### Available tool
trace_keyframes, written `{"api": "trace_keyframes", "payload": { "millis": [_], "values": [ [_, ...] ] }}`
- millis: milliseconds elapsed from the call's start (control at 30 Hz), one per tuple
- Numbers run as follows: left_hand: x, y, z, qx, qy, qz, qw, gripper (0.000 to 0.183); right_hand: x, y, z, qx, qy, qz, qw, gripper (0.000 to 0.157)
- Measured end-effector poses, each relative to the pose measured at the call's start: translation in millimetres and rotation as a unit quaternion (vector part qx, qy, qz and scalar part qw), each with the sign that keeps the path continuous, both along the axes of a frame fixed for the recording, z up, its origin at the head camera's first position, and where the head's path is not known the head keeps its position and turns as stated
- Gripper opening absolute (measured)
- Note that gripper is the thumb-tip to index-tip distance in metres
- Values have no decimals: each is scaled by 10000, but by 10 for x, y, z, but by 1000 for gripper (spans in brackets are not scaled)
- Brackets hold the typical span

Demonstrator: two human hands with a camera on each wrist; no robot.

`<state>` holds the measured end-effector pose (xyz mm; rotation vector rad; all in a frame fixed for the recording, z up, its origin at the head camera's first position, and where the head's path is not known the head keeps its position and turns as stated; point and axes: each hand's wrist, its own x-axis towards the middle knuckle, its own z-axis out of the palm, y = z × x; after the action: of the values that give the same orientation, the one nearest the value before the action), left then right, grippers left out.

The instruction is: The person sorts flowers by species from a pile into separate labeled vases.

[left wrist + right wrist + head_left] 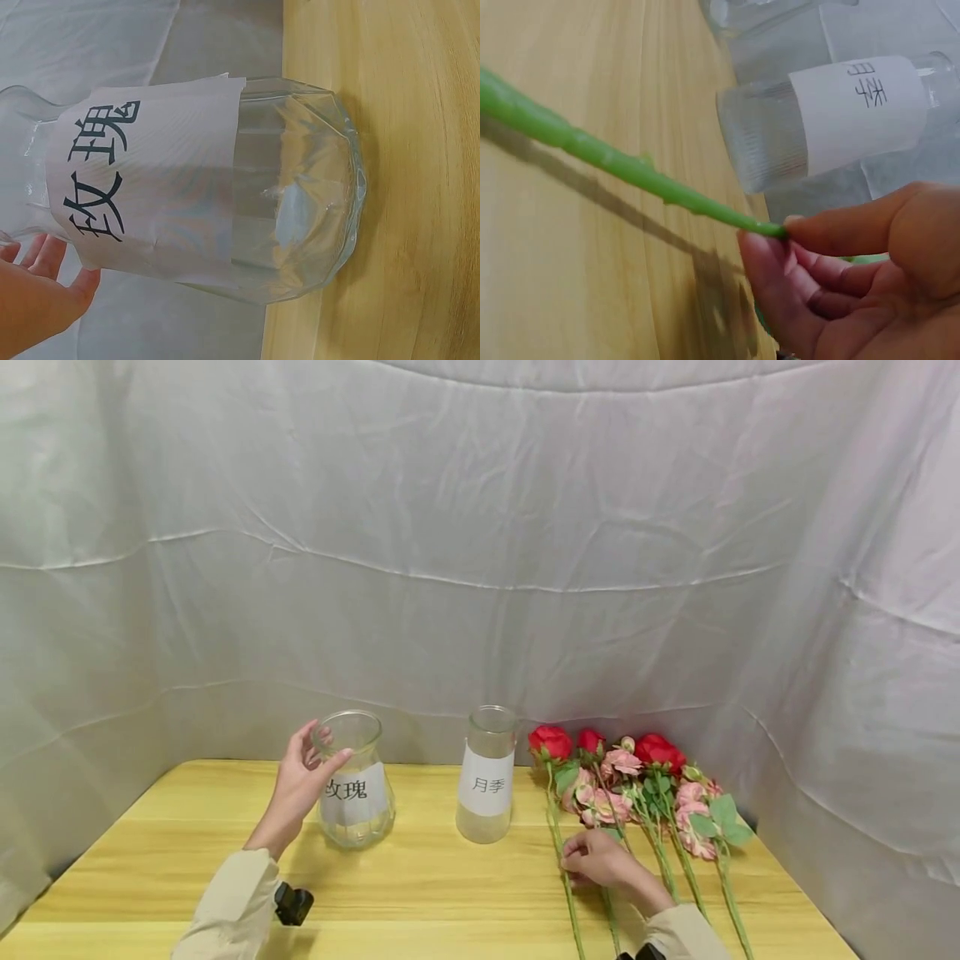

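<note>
My left hand point(298, 781) holds a wide clear glass vase point(300, 187) by its narrowed neck, thumb in front and fingers at the side and behind. The vase stands upright on the table, and its white paper label point(150, 172) bears black characters. My right hand point(600, 858) pinches the green stem point(630, 171) of a long-stemmed red rose point(551, 742) between thumb and fingertips. In the right wrist view the stem shows a shadow on the wood beneath. That rose is the leftmost of the flowers, its bloom pointing to the back of the table.
A straight glass vase point(483, 827) with another white label stands upright between the hands. Right of the pinched rose lie more red roses point(660, 752) and several pink flowers point(693, 818), stems toward the front. A grey curtain point(465, 552) hangs behind the wooden table point(420, 893).
</note>
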<state>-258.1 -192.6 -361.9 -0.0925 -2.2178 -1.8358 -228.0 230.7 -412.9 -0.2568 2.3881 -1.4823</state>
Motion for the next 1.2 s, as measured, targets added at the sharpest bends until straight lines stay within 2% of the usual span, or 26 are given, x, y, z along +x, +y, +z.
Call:
{"api": "trace_keyframes", "payload": {
  "millis": [133,233,400,600,867,967,1200],
  "values": [
    [-10,0,4,5,4,-11,10000,86,-8,-22,8,-405,-59,57,9991,9],
    [-17,-3,8,5,5,-13,10000,86,-15,-62,14,-682,102,-18,9976,7],
    [-32,-6,21,10,57,-20,10000,86,-13,-154,67,-1024,544,-674,9910,9],
    [-36,-17,34,-12,32,-30,10000,87,-51,-256,128,-1233,1038,-1567,9744,7],
    [-20,-24,4,-44,-36,-49,10000,86,-137,-352,156,-1824,1292,-2219,9491,12],
    [-16,-22,-5,-14,-57,-38,10000,86,-170,-389,188,-2015,1325,-2308,9426,14],
    [-14,-33,-16,-38,-30,-45,10000,86,-241,-496,280,-2538,1517,-2273,9278,9]
  ]
}}
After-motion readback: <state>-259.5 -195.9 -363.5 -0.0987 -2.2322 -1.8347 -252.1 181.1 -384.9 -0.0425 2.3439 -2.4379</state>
